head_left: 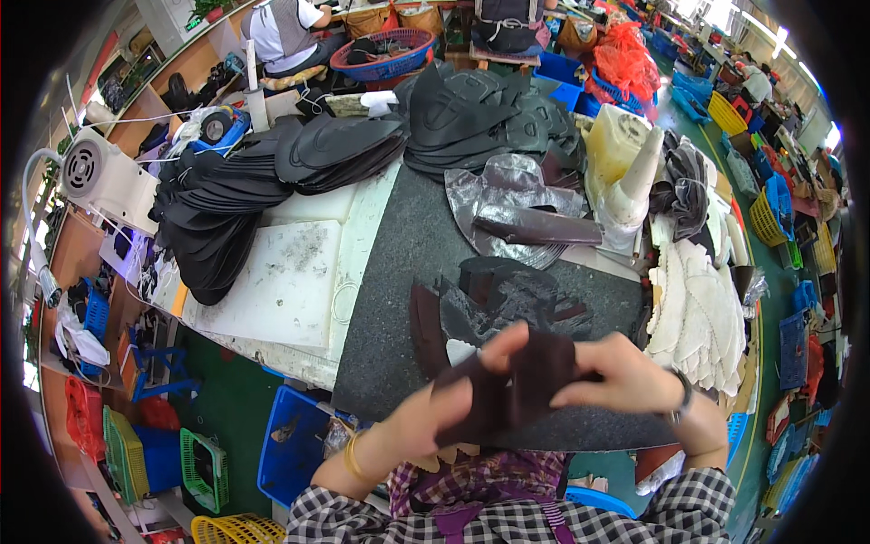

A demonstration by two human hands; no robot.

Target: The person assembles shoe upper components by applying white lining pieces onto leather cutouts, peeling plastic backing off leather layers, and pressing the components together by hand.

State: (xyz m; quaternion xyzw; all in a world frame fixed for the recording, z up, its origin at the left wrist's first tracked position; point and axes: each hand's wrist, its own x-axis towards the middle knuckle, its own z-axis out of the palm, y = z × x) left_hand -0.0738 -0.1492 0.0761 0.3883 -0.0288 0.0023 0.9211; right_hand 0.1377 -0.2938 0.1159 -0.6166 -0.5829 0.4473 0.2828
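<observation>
The piece between the hands looked like matt, dark brown leather or suede-like fabric, soft enough to bend. The mat under it was dark grey with a rough, speckled grain. The board beside it was white plastic, scuffed and stained grey. The stacks of black cut parts had a dull, foam-like finish. A silvery sheet shone glossy. The baskets were moulded plastic. The sleeves were checked woven cloth.

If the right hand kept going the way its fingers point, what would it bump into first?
The right hand points leftward across the dark shoe piece that both hands hold. Going straight on, it would probably meet the left hand's thumb first, which is pressed on the same piece, though depth is hard to judge.
</observation>
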